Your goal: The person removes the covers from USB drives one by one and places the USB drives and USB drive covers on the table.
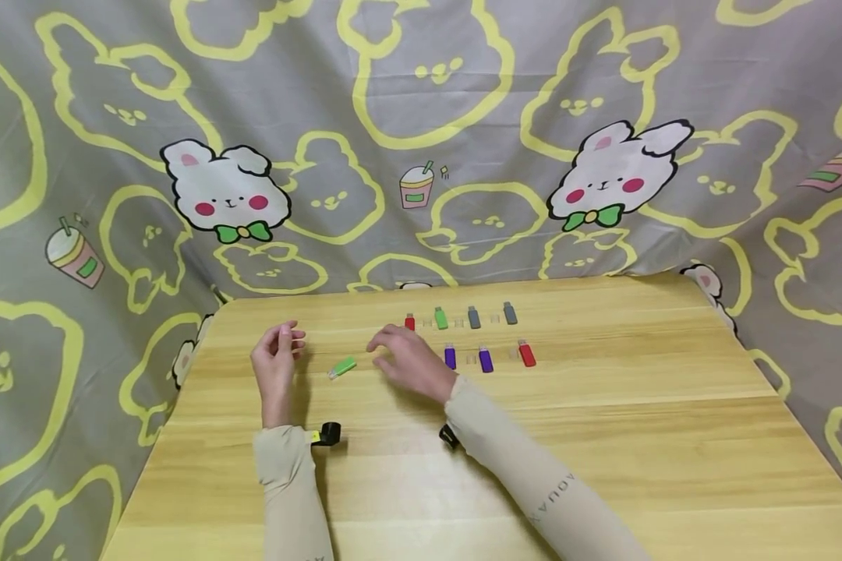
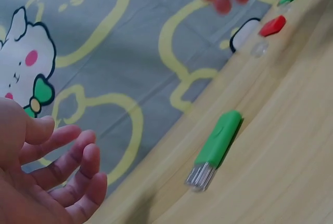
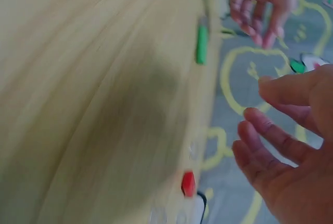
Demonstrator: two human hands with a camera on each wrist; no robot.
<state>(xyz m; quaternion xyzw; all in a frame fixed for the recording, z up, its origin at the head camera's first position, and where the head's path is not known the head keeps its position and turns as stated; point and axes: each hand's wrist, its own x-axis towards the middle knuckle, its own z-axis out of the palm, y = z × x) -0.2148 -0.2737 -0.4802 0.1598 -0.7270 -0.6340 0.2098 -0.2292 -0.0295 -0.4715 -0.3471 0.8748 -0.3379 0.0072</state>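
A green USB stick (image 1: 343, 367) lies on the table between the two hands, its silvery, see-through end pointing toward the lower left. To its left is my left hand (image 1: 277, 366), raised with loosely bent fingers and nothing in them. On the other side my right hand (image 1: 414, 362) hovers above the table, also holding nothing, its thumb apart from the bent fingers. In the left wrist view the green stick (image 2: 216, 143) lies apart from the fingers (image 2: 62, 172). A red USB stick (image 1: 410, 320) shows just behind the right hand, partly covered by it.
Two rows of USB sticks lie at the back: a green one (image 1: 440, 318) and grey ones (image 1: 473, 317) behind, purple ones (image 1: 451, 357) and a red one (image 1: 527, 354) in front. Small clear caps (image 1: 471, 359) lie between them. A patterned curtain (image 1: 365, 257) borders the wooden table (image 1: 603, 436).
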